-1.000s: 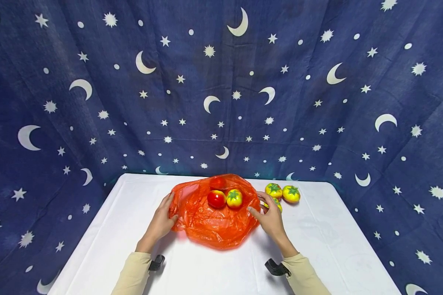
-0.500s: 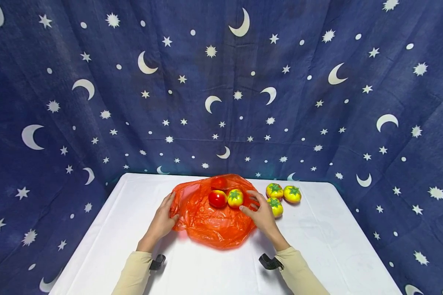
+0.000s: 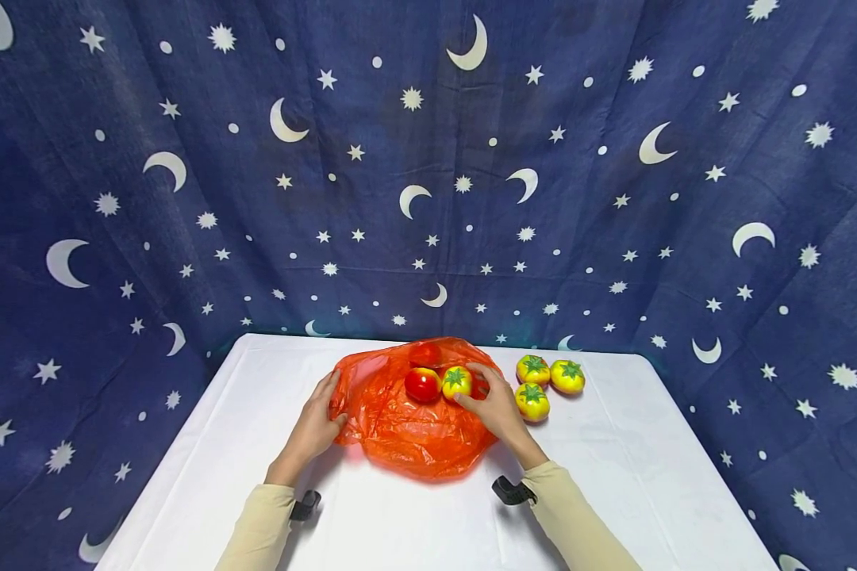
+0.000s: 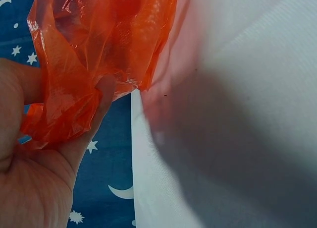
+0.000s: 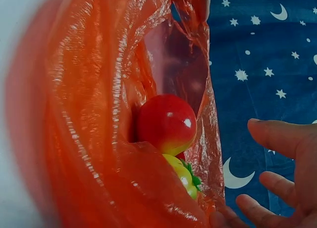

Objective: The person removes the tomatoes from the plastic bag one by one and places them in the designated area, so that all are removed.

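A thin red-orange plastic bag (image 3: 428, 448) lies spread on the table with its mouth up. Inside sit a red tomato (image 3: 423, 385) and a yellow tomato with a green star-shaped calyx (image 3: 456, 381); another red shape (image 3: 424, 353) shows behind them through the film. My left hand (image 3: 313, 428) holds the bag's left edge, film between thumb and fingers in the left wrist view. My right hand (image 3: 500, 408) hovers over the bag's right side, thumb and fingers spread beside the yellow tomato. In the right wrist view those fingers (image 5: 277, 139) stand apart, gripping nothing.
Three yellow tomatoes with green calyxes (image 3: 532, 402) cluster on the white tablecloth (image 3: 636, 460) right of the bag. A dark blue curtain with moons and stars (image 3: 428, 159) hangs behind the table's far edge. Black wrist cameras (image 3: 513, 491) sit under both wrists.
My right hand has moved left, from the bag's right rim beside the loose tomatoes to the yellow tomato inside. My left hand stays on the bag's left edge.
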`<state>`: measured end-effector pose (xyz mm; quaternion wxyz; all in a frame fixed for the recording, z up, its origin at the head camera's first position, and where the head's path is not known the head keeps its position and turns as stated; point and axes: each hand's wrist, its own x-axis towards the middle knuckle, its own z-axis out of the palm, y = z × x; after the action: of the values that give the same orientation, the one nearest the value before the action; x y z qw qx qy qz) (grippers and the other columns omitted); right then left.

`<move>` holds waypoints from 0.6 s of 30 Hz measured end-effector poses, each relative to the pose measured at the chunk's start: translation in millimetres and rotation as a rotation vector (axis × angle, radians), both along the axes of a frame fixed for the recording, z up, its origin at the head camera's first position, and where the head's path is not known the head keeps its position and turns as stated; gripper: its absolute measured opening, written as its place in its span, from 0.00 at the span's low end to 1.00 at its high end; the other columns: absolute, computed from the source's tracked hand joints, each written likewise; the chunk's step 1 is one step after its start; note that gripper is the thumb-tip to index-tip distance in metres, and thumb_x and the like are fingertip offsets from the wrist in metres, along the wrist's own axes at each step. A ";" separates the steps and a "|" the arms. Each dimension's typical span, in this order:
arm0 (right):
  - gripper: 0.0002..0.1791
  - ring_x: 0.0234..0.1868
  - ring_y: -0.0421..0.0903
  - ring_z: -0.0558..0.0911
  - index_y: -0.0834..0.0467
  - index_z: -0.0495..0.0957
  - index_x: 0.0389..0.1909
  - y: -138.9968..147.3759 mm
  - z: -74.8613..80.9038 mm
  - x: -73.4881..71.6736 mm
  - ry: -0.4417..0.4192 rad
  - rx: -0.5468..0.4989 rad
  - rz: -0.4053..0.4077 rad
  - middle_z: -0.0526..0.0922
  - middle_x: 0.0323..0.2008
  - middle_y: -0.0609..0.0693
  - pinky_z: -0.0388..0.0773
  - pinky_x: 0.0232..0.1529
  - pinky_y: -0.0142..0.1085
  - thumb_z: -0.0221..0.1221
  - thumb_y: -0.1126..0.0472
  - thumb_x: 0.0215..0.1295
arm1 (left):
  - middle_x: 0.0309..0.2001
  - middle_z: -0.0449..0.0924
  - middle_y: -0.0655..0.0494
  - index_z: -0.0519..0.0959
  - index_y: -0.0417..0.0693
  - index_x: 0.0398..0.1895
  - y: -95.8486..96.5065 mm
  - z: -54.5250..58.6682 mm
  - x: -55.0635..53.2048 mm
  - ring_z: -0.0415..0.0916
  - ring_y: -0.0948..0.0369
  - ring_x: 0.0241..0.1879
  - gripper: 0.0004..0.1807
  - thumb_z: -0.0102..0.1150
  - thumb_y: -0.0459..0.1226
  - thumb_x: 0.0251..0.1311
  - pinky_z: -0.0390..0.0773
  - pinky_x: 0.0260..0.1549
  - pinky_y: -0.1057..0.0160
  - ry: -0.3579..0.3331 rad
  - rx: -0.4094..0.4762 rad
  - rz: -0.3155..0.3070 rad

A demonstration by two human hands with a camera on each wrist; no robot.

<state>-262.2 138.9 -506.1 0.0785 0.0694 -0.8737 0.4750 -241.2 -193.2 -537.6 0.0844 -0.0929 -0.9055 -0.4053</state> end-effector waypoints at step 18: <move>0.35 0.65 0.58 0.73 0.53 0.74 0.63 -12.1 -3.9 -28.7 -0.093 0.129 -0.041 0.75 0.64 0.56 0.67 0.68 0.56 0.72 0.57 0.52 | 0.75 0.54 0.40 0.53 0.39 0.76 4.0 -0.6 -2.2 0.58 0.38 0.72 0.48 0.64 0.24 0.52 0.60 0.69 0.41 -0.003 0.005 0.001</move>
<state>-291.0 126.7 -510.0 0.0429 0.0341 -0.9066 0.4185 -243.4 -189.2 -538.2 0.0835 -0.0914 -0.9047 -0.4076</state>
